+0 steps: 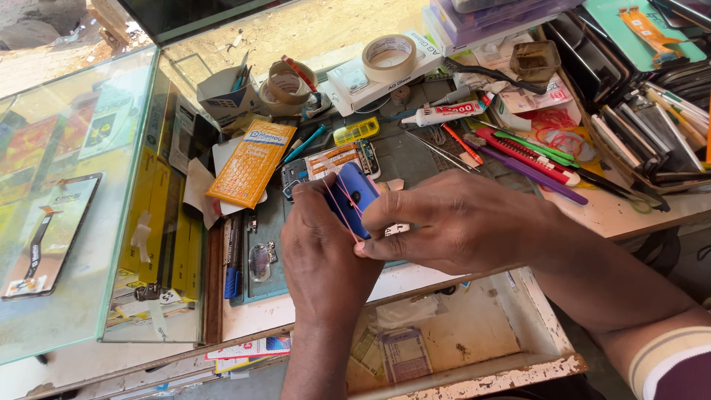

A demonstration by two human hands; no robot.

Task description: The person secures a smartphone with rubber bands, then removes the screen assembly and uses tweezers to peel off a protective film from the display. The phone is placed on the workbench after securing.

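Note:
My left hand [326, 259] and my right hand [452, 222] meet over the work mat, both gripping a small blue phone [354, 194]. A thin red rubber band [342, 207] stretches across the phone's back. My right thumb and forefinger pinch the band at the phone's lower edge. My left fingers wrap the phone from the left side. Most of the phone is hidden by my hands.
A phone circuit board [337, 159], an orange packet [250, 163], tape rolls [389, 58], a glue tube [448, 112], tweezers and several tools lie on the bench. A glass display case [74, 222] stands on the left. An open wooden drawer [474, 348] is below.

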